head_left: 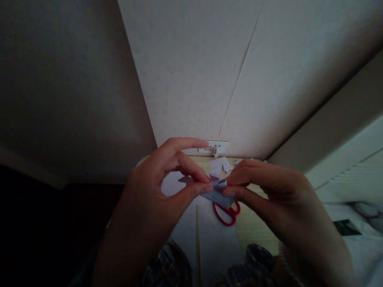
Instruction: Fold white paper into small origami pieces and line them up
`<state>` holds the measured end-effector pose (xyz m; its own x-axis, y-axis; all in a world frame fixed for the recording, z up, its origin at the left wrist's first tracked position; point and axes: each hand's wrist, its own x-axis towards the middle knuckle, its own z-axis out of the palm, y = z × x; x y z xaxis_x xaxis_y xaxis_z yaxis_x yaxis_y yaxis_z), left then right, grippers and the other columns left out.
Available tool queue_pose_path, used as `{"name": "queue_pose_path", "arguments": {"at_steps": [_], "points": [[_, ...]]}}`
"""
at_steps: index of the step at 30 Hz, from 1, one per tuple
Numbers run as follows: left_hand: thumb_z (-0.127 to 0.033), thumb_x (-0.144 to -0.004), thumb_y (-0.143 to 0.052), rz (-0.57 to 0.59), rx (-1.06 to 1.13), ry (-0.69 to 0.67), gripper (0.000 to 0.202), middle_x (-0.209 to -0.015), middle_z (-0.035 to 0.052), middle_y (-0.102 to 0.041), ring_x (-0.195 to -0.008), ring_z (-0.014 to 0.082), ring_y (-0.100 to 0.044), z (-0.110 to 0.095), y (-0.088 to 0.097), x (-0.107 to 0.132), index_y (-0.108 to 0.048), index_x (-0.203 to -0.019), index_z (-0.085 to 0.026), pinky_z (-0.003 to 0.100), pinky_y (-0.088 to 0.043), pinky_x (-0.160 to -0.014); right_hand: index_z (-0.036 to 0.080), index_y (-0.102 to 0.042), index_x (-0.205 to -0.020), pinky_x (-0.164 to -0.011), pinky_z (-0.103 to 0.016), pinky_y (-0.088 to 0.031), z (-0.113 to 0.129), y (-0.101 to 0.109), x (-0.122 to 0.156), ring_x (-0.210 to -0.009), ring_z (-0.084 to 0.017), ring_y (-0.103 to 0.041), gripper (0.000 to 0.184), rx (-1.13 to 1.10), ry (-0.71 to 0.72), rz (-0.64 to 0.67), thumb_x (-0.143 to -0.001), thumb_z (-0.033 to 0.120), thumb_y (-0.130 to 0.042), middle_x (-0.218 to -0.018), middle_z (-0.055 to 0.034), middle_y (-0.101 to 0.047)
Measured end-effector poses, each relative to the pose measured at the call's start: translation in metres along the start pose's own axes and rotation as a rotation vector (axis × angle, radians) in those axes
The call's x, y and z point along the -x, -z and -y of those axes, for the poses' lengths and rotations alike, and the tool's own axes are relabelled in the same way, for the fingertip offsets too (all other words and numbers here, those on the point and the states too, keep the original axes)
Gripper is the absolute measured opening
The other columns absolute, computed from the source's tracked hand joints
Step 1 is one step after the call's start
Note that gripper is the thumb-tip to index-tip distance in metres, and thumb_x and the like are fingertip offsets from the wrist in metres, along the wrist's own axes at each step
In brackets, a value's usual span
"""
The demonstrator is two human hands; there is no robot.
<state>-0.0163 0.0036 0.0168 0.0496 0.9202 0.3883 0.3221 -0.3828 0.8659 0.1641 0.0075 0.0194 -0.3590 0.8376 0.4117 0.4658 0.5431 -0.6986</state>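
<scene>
1. Your left hand is pinching the folded paper between thumb and a bent finger, tips nearly together; the index finger is standing clear, apparently so the fold stays unobstructed.
2. Your right hand is gripping the paper's other end, thumb close against the fingers; the opposed pinches are probably steadying so small a piece.
3. The folded paper is hanging between both hands, seemingly above the worktop, presumably leaving both faces accessible.
4. Red scissors are lying beneath, their loops pointing toward the near edge, convenient for grasping; their blades are not showing.
5. White sheets are spreading toward the near edge.
6. Paper scraps are lying by the far edge, perhaps leaving the front free.
</scene>
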Motion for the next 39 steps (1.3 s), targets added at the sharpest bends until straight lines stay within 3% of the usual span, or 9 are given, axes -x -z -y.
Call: {"name": "queue_pose_path", "arguments": {"at_steps": [8, 16, 22, 34, 39], "points": [[-0.014, -0.069, -0.072, 0.037, -0.008, 0.013, 0.039, -0.064, -0.0099, -0.068, -0.064, 0.0132, -0.067, 0.001, -0.001, 0.001, -0.061, -0.102, -0.032, 0.023, -0.053, -0.075, 0.019, -0.062, -0.061, -0.053, -0.021, -0.040, 0.003, 0.002, 0.001, -0.057, -0.010, -0.056, 0.021, 0.083, -0.027, 0.020, -0.082, 0.022, -0.066, -0.060, 0.0034, -0.060], [-0.014, -0.072, -0.070, 0.129, 0.065, -0.001, 0.038, -0.072, -0.0097, -0.065, -0.075, 0.0104, -0.066, 0.005, -0.002, 0.001, -0.057, -0.104, -0.031, 0.018, -0.052, -0.075, 0.019, -0.054, -0.059, -0.051, -0.022, -0.039, 0.010, -0.002, 0.000, -0.058, -0.009, -0.053, 0.027, 0.050, -0.028, 0.034, -0.086, 0.020, -0.059, -0.063, 0.0031, -0.057], [-0.015, -0.072, -0.070, 0.102, 0.071, -0.001, 0.038, -0.071, -0.0074, -0.065, -0.071, 0.0124, -0.066, 0.003, -0.003, 0.002, -0.057, -0.105, -0.028, 0.020, -0.053, -0.069, 0.019, -0.063, -0.077, -0.060, -0.022, -0.045, 0.004, 0.003, -0.001, -0.066, -0.011, -0.060, 0.009, -0.065, -0.052, 0.006, -0.082, 0.026, -0.066, -0.071, 0.0031, -0.064], [-0.012, -0.068, -0.072, 0.060, 0.143, 0.020, 0.038, -0.060, -0.0116, -0.065, -0.059, 0.0114, -0.065, 0.003, -0.007, 0.002, -0.061, -0.099, -0.031, 0.022, -0.051, -0.069, 0.020, -0.057, -0.060, -0.054, -0.022, -0.039, 0.004, 0.001, 0.002, -0.058, -0.010, -0.054, 0.024, 0.001, -0.024, -0.071, -0.082, 0.026, -0.066, -0.061, 0.0043, -0.058], [-0.013, -0.067, -0.074, 0.048, 0.145, 0.021, 0.037, -0.061, -0.0106, -0.066, -0.067, 0.0129, -0.067, 0.002, -0.007, 0.001, -0.062, -0.097, -0.031, 0.020, -0.051, -0.066, 0.020, -0.058, -0.059, -0.052, -0.023, -0.038, 0.004, -0.001, 0.002, -0.058, -0.010, -0.053, 0.025, -0.025, -0.039, -0.106, -0.082, 0.026, -0.066, -0.060, 0.0033, -0.058]]}}
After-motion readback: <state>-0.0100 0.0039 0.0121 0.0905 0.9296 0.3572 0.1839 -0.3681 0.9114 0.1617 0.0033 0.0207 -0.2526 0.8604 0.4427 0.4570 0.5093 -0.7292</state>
